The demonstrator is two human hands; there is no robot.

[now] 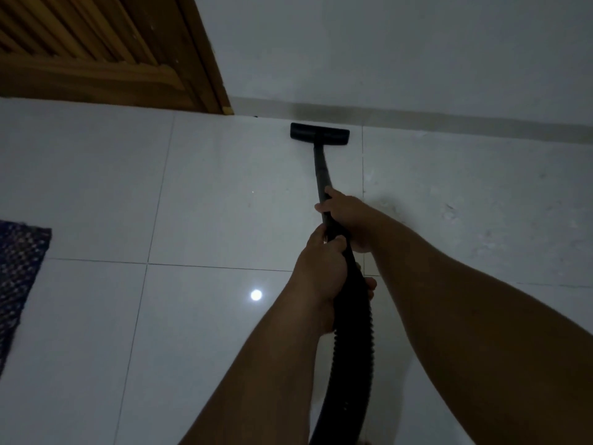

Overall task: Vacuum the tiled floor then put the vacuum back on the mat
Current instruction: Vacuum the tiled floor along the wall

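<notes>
The vacuum's floor head (320, 134) is sitting flat on the tiled floor (224, 194), pressed close to the skirting (449, 123) at the foot of the wall, with its black wand (321, 175) slanting back toward the person. The right hand (345, 216) is wrapping the wand higher up, its grip clamped around the tube, and the left hand (321, 274) is clamped just behind it where the ribbed hose (353, 332) begins, the hose trailing down out of view. I'd say the vacuuming step is in hand, working the strip along the wall; the next move probably calls for drawing the head back and shifting sideways to cover fresh tiles, keeping the head flat. The glossy pale tiles are reflecting a small round light (255, 295). The wooden louvred door (96, 49) is standing at the far left, and the woven mat (19, 271), where the vacuum belongs afterward, is lying well apart at the left edge.
</notes>
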